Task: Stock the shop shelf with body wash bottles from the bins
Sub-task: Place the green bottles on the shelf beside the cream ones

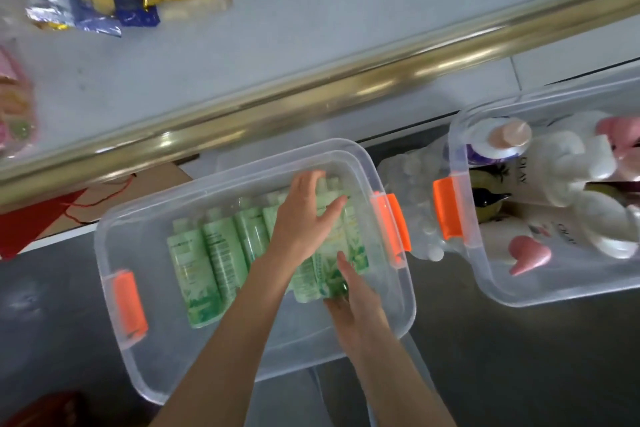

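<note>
hands (304,222) round slim green bottles (211,253), clear rounded-rectangle plastic bin (166,340)

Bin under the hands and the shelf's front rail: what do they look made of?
Bin: clear plastic, seemingly slightly frosted; green bottles show through its walls. Rail: shiny gold-toned metal by its streaked highlights, though it could be coated plastic.
</note>
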Tool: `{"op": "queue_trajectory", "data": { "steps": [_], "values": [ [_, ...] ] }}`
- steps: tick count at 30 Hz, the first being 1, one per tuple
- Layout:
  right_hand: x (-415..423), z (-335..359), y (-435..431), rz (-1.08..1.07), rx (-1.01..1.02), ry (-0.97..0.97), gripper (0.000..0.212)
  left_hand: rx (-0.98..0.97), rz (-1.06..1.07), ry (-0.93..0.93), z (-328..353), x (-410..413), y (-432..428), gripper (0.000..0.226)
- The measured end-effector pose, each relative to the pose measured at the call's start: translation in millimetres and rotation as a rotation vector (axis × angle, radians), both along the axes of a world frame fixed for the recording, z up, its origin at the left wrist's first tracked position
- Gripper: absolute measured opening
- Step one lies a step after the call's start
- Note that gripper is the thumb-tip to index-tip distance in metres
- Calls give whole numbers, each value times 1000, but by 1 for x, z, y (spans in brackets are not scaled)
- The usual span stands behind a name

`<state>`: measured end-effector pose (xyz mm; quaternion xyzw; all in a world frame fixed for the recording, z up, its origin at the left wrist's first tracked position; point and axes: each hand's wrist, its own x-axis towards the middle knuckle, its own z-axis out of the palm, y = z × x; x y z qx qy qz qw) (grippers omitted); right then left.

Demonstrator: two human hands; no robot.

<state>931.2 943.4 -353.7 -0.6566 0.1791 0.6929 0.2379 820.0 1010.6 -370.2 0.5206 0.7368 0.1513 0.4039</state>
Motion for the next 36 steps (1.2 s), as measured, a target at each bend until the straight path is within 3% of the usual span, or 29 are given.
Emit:
{"op": "queue_trajectory", "data": {
  "steps": [8, 15, 21, 25, 29, 36],
  "values": [
    [13, 74, -13, 281, 141, -39, 54, 305, 238, -89, 89, -8, -36, 50],
    [31, 176, -5, 626, 451, 81, 48, 523, 496, -164, 227, -23, -49, 55],
    [4, 274, 23, 1052, 915, 23, 43, 784, 327, -95, 371, -55, -48, 55],
    [-29, 348, 56, 1185, 1268, -108, 60, 910, 236, -63, 452, -77, -49, 53],
    [-70, 425, 78, 1241, 1480, -41, 64, 1001, 227, -114, 522, -108, -52, 52],
    [-144, 471, 94, 1208, 1674, -121, 54, 1035, 216, -211, 570, -165, -46, 70]
  ]
}}
